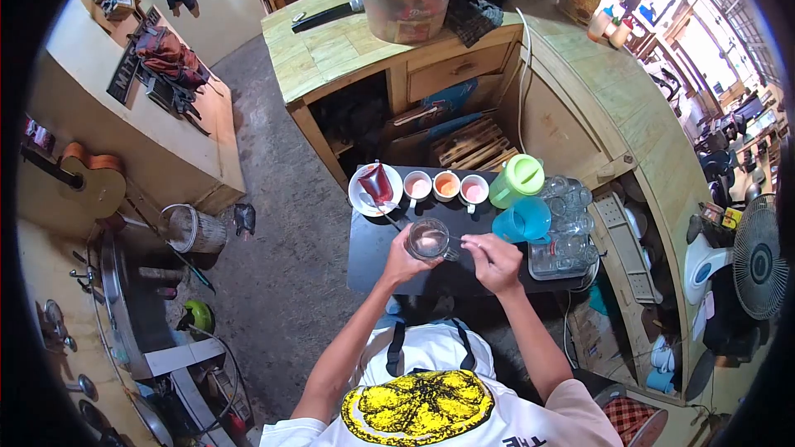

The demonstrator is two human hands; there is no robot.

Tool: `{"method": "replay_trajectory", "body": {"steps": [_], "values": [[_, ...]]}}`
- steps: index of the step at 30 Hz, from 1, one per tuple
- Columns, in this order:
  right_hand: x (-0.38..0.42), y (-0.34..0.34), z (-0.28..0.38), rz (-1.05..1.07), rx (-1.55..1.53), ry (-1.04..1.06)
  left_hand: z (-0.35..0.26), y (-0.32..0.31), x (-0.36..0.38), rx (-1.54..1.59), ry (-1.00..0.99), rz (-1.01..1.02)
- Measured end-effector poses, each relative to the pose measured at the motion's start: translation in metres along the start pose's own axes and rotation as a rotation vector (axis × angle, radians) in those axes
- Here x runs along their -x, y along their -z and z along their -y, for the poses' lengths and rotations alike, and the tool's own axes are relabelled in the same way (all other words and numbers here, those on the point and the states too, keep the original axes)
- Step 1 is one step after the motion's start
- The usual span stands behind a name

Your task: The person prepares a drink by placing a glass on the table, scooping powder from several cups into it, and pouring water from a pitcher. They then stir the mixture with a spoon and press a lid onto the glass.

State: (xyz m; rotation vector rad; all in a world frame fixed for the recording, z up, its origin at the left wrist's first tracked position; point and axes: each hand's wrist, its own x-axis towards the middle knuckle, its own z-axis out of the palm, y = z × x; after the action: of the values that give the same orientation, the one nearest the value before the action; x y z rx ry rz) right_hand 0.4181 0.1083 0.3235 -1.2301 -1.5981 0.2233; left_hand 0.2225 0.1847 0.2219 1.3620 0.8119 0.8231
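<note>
My left hand (401, 262) is wrapped round a clear glass mug (428, 237), held above the black table (368, 261). My right hand (495, 262) pinches a thin spoon (456, 238) by its handle, at the mug's right side; its far end is hard to make out. Behind the mug stand three white cups: one with pale pink contents (417, 186), one with orange (446, 185) and one with pink (474, 190). To their left a white bowl (358, 192) holds a dark red packet (376, 183) and another spoon (367, 199).
A lidded green pitcher (517, 181) and a blue pitcher (523, 220) stand on the right, beside a tray (553, 271) of several glass mugs (571, 250). Beyond is a wooden counter (331, 58) with a pink-lidded tub (406, 0). A fan (758, 257) stands far right.
</note>
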Motion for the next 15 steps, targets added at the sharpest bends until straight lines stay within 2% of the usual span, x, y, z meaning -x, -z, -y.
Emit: {"method": "replay_trajectory", "body": {"steps": [2,9,12,15], "values": [[0.003,-0.002,-0.001,0.057,-0.004,0.158,-0.002,-0.001,0.000,-0.001,-0.020,0.001],[0.010,0.004,0.006,0.001,-0.003,0.245,0.005,0.001,0.002,-0.071,-0.040,0.017],[0.009,0.006,0.007,-0.046,-0.009,0.200,0.010,0.000,0.004,-0.073,-0.050,0.011],[0.011,0.007,0.011,-0.167,-0.104,0.008,0.012,0.002,0.006,-0.080,-0.070,-0.001]]}}
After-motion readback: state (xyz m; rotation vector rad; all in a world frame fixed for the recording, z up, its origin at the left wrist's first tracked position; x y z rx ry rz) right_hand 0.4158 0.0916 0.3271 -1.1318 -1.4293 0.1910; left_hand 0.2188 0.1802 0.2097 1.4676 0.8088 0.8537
